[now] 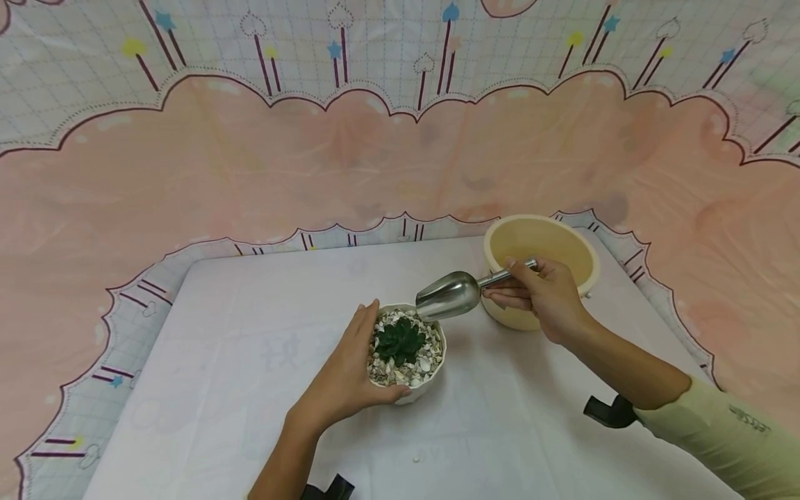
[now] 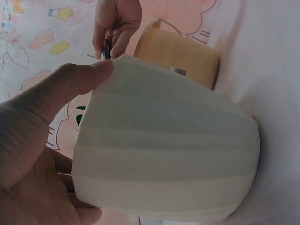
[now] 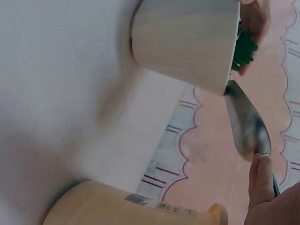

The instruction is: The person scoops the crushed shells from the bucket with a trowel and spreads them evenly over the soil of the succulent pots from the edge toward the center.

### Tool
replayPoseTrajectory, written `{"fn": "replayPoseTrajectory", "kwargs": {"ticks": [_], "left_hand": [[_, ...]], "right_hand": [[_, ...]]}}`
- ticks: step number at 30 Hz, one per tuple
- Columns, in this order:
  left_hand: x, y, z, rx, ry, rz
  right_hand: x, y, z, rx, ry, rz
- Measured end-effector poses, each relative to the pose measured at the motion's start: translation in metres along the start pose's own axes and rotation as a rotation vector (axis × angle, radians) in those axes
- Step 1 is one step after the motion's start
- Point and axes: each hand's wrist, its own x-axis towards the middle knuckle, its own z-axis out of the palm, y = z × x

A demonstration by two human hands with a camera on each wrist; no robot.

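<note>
A white faceted flower pot (image 2: 168,140) stands on the table, filled with pale pebbles (image 1: 426,356) around a dark green succulent (image 1: 401,341). My left hand (image 1: 353,371) grips the pot's rim from the left, thumb at the near side and fingers at the far side. In my right hand (image 1: 553,295) is the handle of a metal scoop (image 1: 451,294). The scoop's tip sits right at the pot's upper right rim, as the right wrist view also shows. Behind the right hand stands a cream bucket (image 1: 512,318), partly covered by that hand.
A white cloth covers the table (image 1: 250,361). One small pale pebble (image 1: 416,459) lies near the front. A patterned pink and white curtain (image 1: 312,167) hangs behind the table's far edge. The bucket takes up the back right corner.
</note>
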Motion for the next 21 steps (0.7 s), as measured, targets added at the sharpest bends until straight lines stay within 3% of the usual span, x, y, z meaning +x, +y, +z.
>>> {"fn": "replayPoseTrajectory", "kwargs": {"ticks": [15,21], "left_hand": [[0.001,0.003,-0.004,0.012,-0.029,-0.015],[0.002,0.004,-0.004,0.002,-0.034,-0.024]], "right_hand": [[-0.001,-0.006,0.005,0.012,-0.006,-0.001],[0.0,-0.033,-0.007,0.081,0.032,-0.14]]}}
